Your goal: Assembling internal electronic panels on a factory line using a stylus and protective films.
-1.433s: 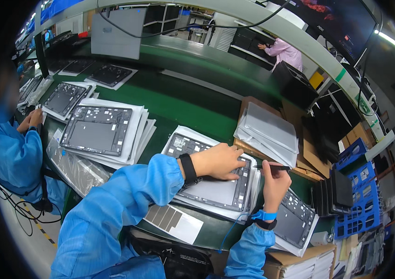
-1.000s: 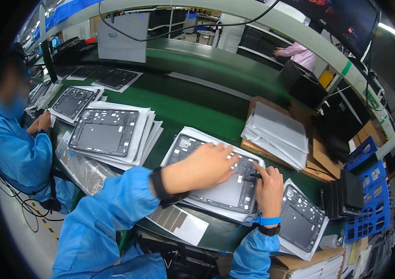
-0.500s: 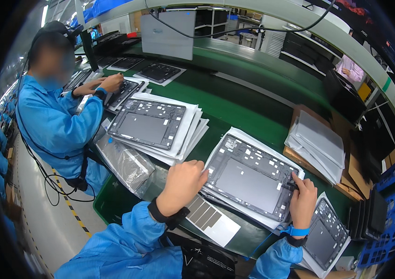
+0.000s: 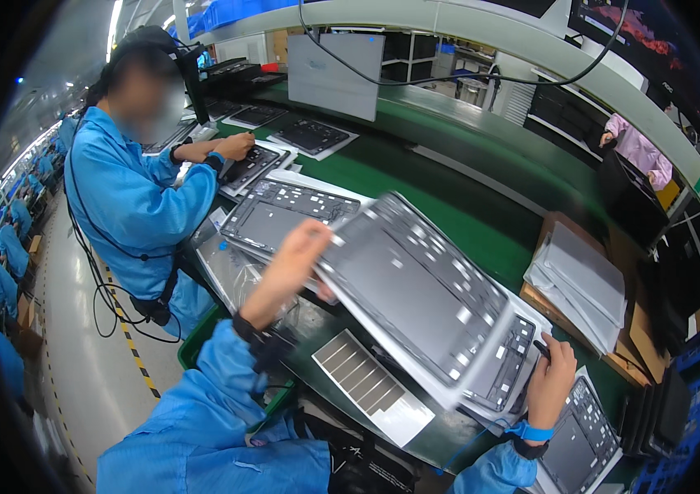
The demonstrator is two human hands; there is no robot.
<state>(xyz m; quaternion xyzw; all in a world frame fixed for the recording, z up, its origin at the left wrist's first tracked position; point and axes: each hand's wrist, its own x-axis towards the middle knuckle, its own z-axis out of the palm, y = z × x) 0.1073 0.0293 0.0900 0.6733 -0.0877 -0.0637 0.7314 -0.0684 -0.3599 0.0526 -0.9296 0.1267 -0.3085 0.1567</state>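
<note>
My left hand grips the left edge of a large grey panel on a white sheet and holds it lifted and tilted above the green bench. Beneath it lies another grey panel. My right hand rests at that lower panel's right edge with a thin dark tool under its fingers; the grip is hard to tell. A stack of similar panels lies just left of my left hand.
A co-worker in a blue coat works on a panel at the left. A white card with grey stripes lies at the bench's near edge. Stacked white sheets on a cardboard box stand right. Another panel lies beside my right wrist.
My left hand slid from the panel's top to its left edge and lifted the top panel off the stack, tilting it up. My right hand stayed at the right edge. My view swung left.
</note>
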